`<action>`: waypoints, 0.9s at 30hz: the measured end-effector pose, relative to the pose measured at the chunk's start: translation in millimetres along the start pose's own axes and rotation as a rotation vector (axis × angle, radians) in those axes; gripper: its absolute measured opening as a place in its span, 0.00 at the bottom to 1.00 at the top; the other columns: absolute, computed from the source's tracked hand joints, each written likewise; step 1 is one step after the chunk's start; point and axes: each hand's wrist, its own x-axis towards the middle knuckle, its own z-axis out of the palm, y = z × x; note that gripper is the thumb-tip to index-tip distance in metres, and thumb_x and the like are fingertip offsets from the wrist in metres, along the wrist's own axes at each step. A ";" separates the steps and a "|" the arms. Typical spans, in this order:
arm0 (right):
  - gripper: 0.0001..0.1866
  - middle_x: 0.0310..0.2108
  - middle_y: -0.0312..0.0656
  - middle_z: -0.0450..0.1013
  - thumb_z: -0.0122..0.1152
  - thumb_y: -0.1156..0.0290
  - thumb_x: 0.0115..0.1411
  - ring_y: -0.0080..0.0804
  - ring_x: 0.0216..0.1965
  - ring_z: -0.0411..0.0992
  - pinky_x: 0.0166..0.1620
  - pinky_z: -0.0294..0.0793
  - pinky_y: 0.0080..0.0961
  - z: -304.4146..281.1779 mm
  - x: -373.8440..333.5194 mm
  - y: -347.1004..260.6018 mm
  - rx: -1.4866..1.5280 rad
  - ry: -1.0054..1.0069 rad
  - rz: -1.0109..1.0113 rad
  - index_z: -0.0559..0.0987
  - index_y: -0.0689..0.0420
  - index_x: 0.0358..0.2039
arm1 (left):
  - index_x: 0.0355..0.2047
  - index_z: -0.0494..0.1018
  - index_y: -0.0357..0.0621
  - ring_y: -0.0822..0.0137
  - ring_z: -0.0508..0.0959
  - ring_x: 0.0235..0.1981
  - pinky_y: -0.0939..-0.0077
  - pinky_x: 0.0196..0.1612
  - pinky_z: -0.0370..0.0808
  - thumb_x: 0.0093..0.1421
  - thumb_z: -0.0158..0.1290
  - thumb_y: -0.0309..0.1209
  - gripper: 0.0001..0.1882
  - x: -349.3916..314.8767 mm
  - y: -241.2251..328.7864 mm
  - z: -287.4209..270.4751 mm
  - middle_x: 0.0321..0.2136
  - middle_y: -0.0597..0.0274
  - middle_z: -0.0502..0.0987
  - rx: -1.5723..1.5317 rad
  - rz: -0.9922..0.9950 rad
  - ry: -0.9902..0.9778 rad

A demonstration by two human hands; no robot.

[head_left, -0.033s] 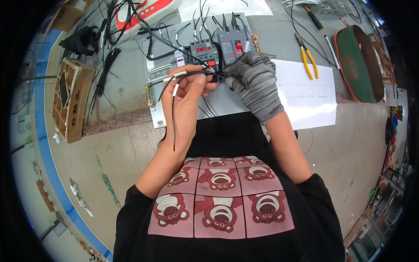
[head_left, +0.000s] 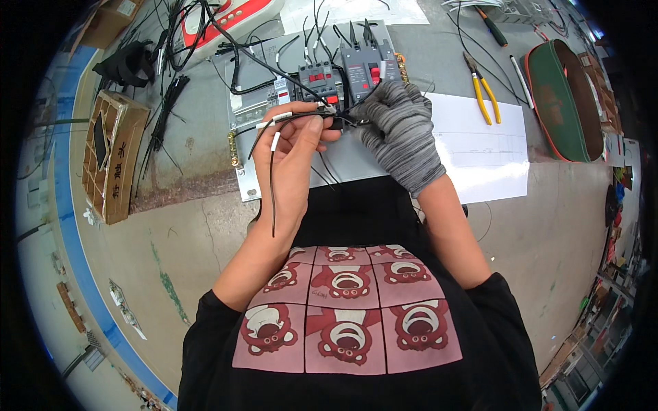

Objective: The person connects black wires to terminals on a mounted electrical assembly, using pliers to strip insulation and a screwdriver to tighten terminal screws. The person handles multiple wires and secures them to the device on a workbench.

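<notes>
Left hand, bare: grip pinched together, thumb against fingers, on several thin black plastic-coated wires with white marker sleeves. Wires located above the near part of the plate listed below, their loose tails hanging past the person's wrist.

Right hand, in a grey striped knit glove: grip curled in at the wires' other side, above the plate's right part; what it clamps, if anything, cannot be told.

Handling, as judged: the wires should be light, bendable but springy, their smooth coating inclined to slide; ends probably the delicate part. Best hold: a pinch just behind the sleeves.

Landmark: silver-grey rectangular metal plate. Upon it: one dark grey block-shaped breaker with red switch; one smaller dark grey contactor with red parts.

Surface: grey worktop, scuffed along its near edge, beneath the plate. Right of the plate: white printed sheet, yellow-handled pliers, green oval pouch. Left of it: compartmented wooden box, black wire bundle.

Room: beige floor nearer the person than the plate; blue floor stripe far left of it.
</notes>
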 end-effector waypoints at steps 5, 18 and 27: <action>0.11 0.43 0.39 0.73 0.63 0.66 0.49 0.42 0.49 0.68 0.52 0.65 0.44 5.8 5.6 -8.6 -0.186 -0.146 0.050 0.82 0.48 0.34 | 0.43 0.71 0.39 0.70 0.80 0.31 0.82 0.33 0.71 0.63 0.51 0.26 0.09 -0.6 -0.4 -0.4 0.33 0.57 0.79 0.014 -0.001 0.012; 0.10 0.37 0.43 0.73 0.64 0.65 0.49 0.43 0.43 0.70 0.49 0.68 0.43 3.3 10.4 -10.5 -0.053 -0.090 0.050 0.83 0.50 0.33 | 0.41 0.71 0.39 0.71 0.80 0.30 0.81 0.33 0.70 0.62 0.53 0.26 0.08 0.1 -4.0 -1.9 0.32 0.57 0.79 0.025 0.025 0.031; 0.08 0.34 0.44 0.74 0.66 0.70 0.49 0.46 0.38 0.72 0.43 0.70 0.40 3.0 12.5 -14.5 -0.020 0.081 -0.018 0.82 0.55 0.32 | 0.39 0.71 0.40 0.75 0.74 0.24 0.81 0.31 0.68 0.61 0.54 0.30 0.09 2.6 0.2 -2.5 0.28 0.59 0.77 0.141 0.051 0.025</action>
